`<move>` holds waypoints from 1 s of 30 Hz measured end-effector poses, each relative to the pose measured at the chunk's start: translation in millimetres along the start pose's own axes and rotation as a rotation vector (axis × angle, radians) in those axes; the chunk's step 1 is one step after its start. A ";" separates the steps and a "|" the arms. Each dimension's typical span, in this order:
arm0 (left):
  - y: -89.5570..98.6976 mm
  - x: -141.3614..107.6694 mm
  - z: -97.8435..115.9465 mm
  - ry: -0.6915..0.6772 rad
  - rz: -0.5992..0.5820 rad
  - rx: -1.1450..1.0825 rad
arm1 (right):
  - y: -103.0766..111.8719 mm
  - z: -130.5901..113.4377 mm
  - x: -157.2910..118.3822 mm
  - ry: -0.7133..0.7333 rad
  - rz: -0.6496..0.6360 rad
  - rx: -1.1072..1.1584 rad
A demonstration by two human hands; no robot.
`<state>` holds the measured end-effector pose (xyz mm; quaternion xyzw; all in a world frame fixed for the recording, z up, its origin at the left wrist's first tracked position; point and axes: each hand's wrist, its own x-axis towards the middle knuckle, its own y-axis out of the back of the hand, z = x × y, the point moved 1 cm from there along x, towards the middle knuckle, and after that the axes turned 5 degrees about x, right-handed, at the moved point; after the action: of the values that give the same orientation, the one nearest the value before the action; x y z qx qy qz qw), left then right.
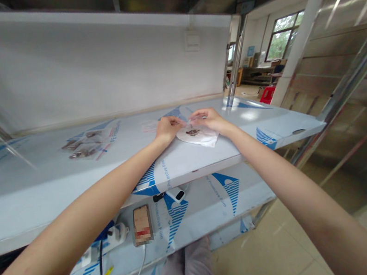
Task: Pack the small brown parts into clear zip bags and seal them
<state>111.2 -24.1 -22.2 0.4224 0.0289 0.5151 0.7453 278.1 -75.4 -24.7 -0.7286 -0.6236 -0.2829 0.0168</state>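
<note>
Dark parts [192,132] show against the white pad [202,139]; left hand [168,127] and right hand [211,119] flank it, fingers bent, grasp indeterminable.

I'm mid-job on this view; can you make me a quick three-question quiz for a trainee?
1. True or false: the phone lies on a shelf below the one under the hands.
2. Fill in the blank: the clear bags lie to the ____ of the left hand.
3. Which is closest to the right hand?
A) the phone
B) the clear bags
C) the dark pieces

Key:
1. True
2. left
3. C
</note>
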 end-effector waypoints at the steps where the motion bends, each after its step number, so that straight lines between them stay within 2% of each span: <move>1: 0.3 -0.4 0.8 0.009 -0.004 0.009 | -0.2 -0.4 0.2 0.001 0.011 0.002; 9: -1.6 -0.8 0.4 -0.011 -0.018 -0.007 | -2.6 -4.1 -0.5 -0.024 0.039 0.007; 20: -2.3 -4.8 3.0 -0.012 -0.034 -0.022 | -3.1 0.5 -4.7 -0.102 0.012 0.027; 30: -1.1 2.0 -1.6 0.016 0.036 0.063 | -4.0 -7.7 -7.0 -0.104 0.022 0.053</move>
<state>112.2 -21.6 -23.1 0.4421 0.0434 0.5308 0.7218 271.0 -83.8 -22.6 -0.7484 -0.6229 -0.2279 0.0065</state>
